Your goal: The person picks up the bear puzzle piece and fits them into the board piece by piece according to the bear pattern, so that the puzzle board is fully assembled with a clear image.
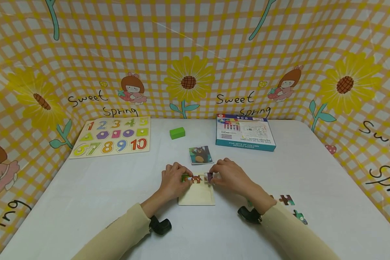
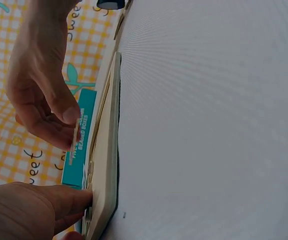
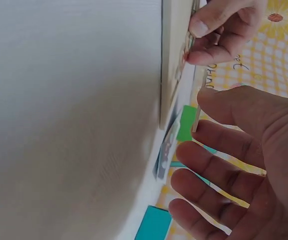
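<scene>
A pale wooden puzzle board [image 1: 196, 196] lies on the table in front of me. Along its far edge sit a few jigsaw pieces, one reddish-brown piece [image 1: 196, 179] among them. My left hand [image 1: 174, 181] is at the board's far left corner, its thumb and index finger pinching a green jigsaw piece [image 1: 184, 177] partly hidden by them. Over the far right corner, my right hand [image 1: 231, 176] pinches a dark purplish jigsaw piece [image 1: 209, 177] between thumb and index finger. That piece appears edge-on, raised off the board, in the right wrist view, the other fingers spread loosely.
Behind the board lies a bear picture card [image 1: 200, 155], with a green block [image 1: 177, 133] farther back. A number board [image 1: 112, 137] is at back left, a teal-edged box [image 1: 245, 133] at back right. Loose jigsaw pieces [image 1: 286, 199] lie by my right forearm.
</scene>
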Demonstrator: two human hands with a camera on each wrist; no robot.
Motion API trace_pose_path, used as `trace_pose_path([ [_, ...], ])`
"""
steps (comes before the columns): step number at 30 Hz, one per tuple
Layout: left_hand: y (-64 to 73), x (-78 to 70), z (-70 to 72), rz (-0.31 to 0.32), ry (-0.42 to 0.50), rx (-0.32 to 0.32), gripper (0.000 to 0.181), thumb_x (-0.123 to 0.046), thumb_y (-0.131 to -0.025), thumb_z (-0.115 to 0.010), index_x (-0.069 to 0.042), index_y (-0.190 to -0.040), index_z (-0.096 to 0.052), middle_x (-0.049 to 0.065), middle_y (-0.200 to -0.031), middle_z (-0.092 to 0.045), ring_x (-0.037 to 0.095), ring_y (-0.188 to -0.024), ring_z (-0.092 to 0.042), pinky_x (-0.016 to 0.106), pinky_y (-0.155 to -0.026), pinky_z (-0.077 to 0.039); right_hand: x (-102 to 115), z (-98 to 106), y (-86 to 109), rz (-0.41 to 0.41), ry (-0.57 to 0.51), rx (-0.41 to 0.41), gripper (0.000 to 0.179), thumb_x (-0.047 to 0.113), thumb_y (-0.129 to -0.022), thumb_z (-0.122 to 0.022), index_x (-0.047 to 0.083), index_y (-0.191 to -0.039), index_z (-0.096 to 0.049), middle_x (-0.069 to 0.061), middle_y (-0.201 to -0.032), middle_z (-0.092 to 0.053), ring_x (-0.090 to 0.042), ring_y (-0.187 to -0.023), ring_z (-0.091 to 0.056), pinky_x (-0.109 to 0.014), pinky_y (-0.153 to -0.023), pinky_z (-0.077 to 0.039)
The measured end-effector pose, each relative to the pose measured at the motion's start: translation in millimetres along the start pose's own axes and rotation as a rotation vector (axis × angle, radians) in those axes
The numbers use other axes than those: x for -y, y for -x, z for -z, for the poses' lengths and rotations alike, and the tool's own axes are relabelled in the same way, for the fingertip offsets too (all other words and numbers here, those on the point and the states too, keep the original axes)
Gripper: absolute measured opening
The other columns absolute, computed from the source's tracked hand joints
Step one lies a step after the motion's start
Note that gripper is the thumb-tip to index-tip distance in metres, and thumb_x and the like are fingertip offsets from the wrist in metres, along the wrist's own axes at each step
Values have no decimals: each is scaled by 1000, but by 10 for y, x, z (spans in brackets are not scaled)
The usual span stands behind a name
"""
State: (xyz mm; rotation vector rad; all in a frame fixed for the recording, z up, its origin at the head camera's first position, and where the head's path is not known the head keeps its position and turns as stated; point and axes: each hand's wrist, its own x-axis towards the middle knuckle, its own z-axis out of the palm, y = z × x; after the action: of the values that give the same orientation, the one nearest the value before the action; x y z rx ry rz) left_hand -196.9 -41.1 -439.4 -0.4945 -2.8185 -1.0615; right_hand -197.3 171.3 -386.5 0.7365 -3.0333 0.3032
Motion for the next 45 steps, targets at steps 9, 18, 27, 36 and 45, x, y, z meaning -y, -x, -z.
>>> trace_pose_path([
  [9, -14, -4, 0, 5, -1, 6, 13, -21, -81, -68, -18, -93, -69, 4, -100, -53, 25, -97, -40, 46, -83, -30, 21, -87, -73, 7, 4, 34, 22, 22, -77, -75, 14, -97, -72, 1, -90, -66, -15, -83, -54, -35, -76, -46],
  [18, -12, -19, 8, 6, 11, 4, 13, -19, -80, -68, -17, -93, -69, 5, -100, -53, 25, -97, -39, 48, -85, -29, 38, -102, -110, 18, 20, 32, 22, 24, -77, -74, 15, -97, -72, 3, -86, -64, -13, -78, -53, -32, -72, -43],
  [27, -9, -41, 25, 22, -2, -2, 12, -19, -80, -68, -17, -92, -69, 5, -98, -53, 25, -96, -40, 45, -82, -29, 66, -100, -135, 31, 40, 28, 21, 25, -77, -75, 16, -95, -73, 1, -83, -64, -12, -73, -49, -29, -67, -41],
  [36, -10, -62, 29, 29, -6, -4, 13, -17, -79, -69, -15, -92, -70, 6, -99, -54, 25, -97, -40, 46, -84, -30, 73, -123, -138, 42, 56, 21, 20, 27, -76, -76, 17, -94, -73, 2, -82, -62, -12, -72, -48, -29, -67, -40],
  [45, -35, -125, -29, -5, 24, 0, 15, -17, -78, -70, -16, -93, -71, 5, -98, -54, 24, -96, -40, 45, -83, -31, 70, -127, -129, 37, 48, 27, 21, 27, -76, -76, 17, -94, -73, 2, -82, -63, -12, -72, -48, -29, -67, -41],
])
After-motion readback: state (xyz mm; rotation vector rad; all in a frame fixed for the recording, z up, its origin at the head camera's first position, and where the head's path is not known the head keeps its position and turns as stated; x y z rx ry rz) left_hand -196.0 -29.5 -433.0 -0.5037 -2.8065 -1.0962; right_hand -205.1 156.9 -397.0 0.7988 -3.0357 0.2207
